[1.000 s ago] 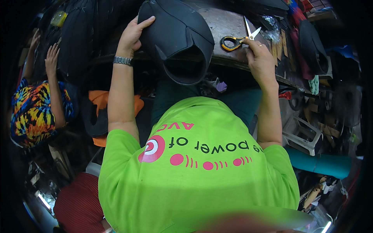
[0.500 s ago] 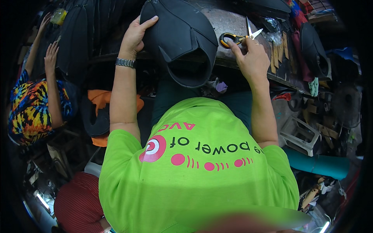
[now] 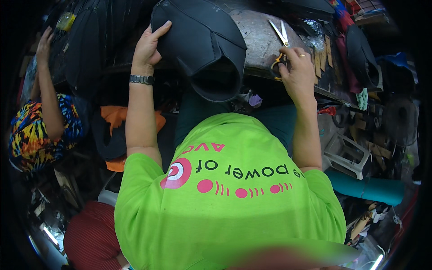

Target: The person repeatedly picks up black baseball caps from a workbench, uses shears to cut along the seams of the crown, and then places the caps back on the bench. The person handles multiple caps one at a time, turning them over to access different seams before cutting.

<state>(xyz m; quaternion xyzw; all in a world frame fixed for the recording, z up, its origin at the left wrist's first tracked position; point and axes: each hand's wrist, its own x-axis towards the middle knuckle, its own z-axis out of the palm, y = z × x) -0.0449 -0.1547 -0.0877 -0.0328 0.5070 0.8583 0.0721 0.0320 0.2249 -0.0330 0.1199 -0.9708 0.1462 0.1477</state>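
A black stitched cover [image 3: 198,42] with a seam down its front and a wide dark opening at its near end tilts over the table's near edge. My left hand [image 3: 148,47] is closed on its left side, thumb on top and the other fingers mostly hidden beneath. To the right of the cover, my right hand [image 3: 298,69] grips a pair of scissors [image 3: 286,44] by the yellow-and-black handles. Their blades are spread and point away from me, apart from the cover.
On the dark worktable [image 3: 254,29], thin wooden strips [image 3: 320,60] and crumpled clear plastic [image 3: 314,36] lie right of the scissors. Another black cover [image 3: 360,56] is at far right. A co-worker in a multicoloured shirt [image 3: 45,128] is at left, a person in dark red [image 3: 92,236] at lower left.
The scissors have turned from pointing right to pointing away, with my right hand now around the handles. The cover and my left hand have shifted slightly left. The co-worker's near hand has moved left.
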